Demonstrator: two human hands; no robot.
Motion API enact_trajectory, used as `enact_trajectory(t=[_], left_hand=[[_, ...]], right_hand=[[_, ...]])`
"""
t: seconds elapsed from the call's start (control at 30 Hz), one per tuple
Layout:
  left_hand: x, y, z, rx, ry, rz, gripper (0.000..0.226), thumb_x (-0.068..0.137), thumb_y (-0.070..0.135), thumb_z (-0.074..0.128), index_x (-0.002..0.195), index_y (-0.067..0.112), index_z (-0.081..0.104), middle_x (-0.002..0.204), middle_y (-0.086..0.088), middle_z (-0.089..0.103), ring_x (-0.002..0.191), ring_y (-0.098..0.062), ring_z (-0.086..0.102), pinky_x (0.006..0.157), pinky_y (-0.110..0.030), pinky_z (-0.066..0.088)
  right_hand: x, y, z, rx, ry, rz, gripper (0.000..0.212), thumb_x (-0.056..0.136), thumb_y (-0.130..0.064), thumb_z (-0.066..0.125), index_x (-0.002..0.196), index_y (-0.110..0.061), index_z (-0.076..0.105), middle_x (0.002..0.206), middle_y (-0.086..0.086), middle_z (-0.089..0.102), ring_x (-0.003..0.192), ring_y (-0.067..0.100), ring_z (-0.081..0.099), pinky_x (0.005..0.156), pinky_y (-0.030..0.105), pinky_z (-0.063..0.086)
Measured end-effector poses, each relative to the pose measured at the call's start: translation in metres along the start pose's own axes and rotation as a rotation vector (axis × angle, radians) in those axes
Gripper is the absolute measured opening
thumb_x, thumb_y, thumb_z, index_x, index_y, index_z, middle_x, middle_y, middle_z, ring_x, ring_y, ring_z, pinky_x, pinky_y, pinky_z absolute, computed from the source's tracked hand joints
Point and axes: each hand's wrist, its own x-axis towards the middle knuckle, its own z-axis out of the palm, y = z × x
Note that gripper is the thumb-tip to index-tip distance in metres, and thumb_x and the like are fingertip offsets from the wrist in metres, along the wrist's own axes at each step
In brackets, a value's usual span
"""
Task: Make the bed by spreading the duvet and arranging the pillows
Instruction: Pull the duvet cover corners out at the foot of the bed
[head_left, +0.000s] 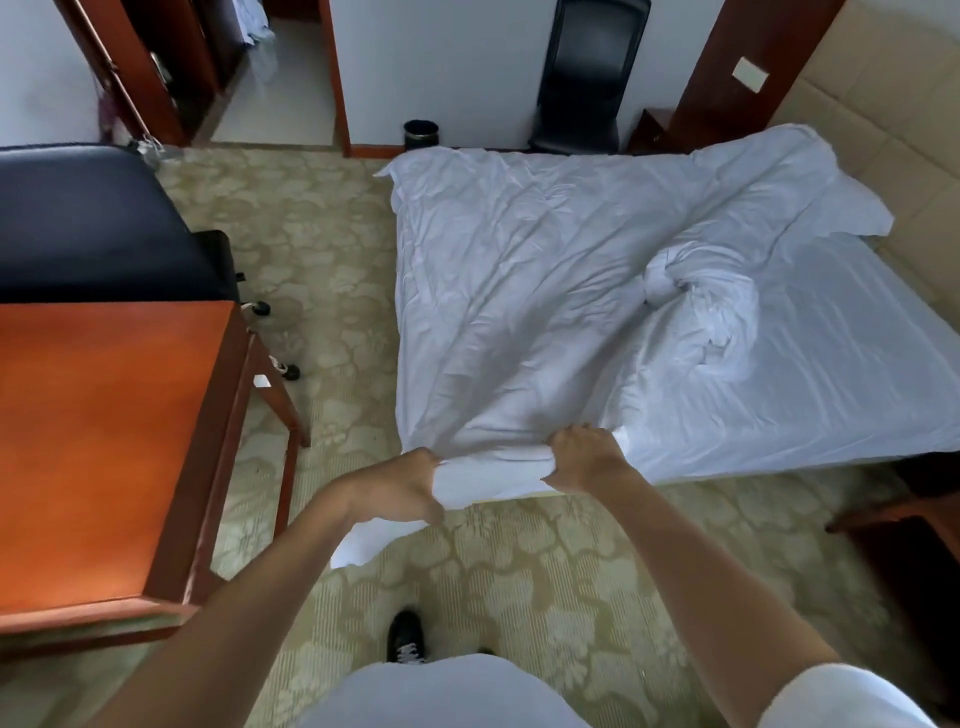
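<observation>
A white duvet (519, 270) lies wrinkled over the left and far part of the bed, with a twisted, bunched lump (696, 306) near the middle. The right part of the bed shows the bare white sheet (841, 374). I stand at the bed's near corner. My left hand (410, 483) grips the duvet's near edge, and a loose corner hangs below it toward the floor. My right hand (587, 457) grips the same edge a little to the right. No pillow is in view.
A wooden desk (104, 441) stands close on my left, with a dark padded bench (88, 223) and a wheeled chair base behind it. Patterned carpet (311, 249) lies between desk and bed. A black bin (421, 134), a black chair (587, 78) and a padded headboard (883, 119) stand beyond the bed.
</observation>
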Motion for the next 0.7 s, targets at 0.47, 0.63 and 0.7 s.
enact_trajectory(t=[0.47, 0.63, 0.7], left_hand=[[0.004, 0.019, 0.098, 0.328, 0.102, -0.048, 0.041, 0.069, 0.043, 0.073, 0.106, 0.028, 0.063, 0.094, 0.010, 0.064, 0.089, -0.013, 0.062, 0.078, -0.031, 0.055], [0.005, 0.016, 0.124, 0.271, 0.133, -0.057, 0.025, 0.081, 0.013, 0.064, 0.106, 0.020, 0.066, 0.093, 0.003, 0.064, 0.089, -0.018, 0.060, 0.069, -0.025, 0.047], [0.002, 0.014, 0.129, 0.166, 0.119, -0.080, 0.029, 0.083, 0.007, 0.060, 0.110, 0.016, 0.066, 0.102, -0.003, 0.067, 0.095, -0.021, 0.062, 0.076, -0.029, 0.052]], right_hand=[[-0.084, 0.063, 0.041, -0.111, -0.110, -0.018, 0.039, 0.090, -0.030, 0.053, 0.124, -0.011, 0.053, 0.119, 0.007, 0.063, 0.113, 0.027, 0.060, 0.091, 0.035, 0.046], [-0.102, 0.066, 0.066, -0.088, -0.224, -0.005, 0.037, 0.091, -0.018, 0.053, 0.127, -0.009, 0.052, 0.121, 0.009, 0.062, 0.115, 0.029, 0.058, 0.094, 0.038, 0.046], [-0.104, 0.063, 0.068, -0.069, -0.237, 0.009, 0.037, 0.090, -0.016, 0.055, 0.126, -0.009, 0.052, 0.121, 0.010, 0.062, 0.115, 0.030, 0.058, 0.093, 0.038, 0.048]])
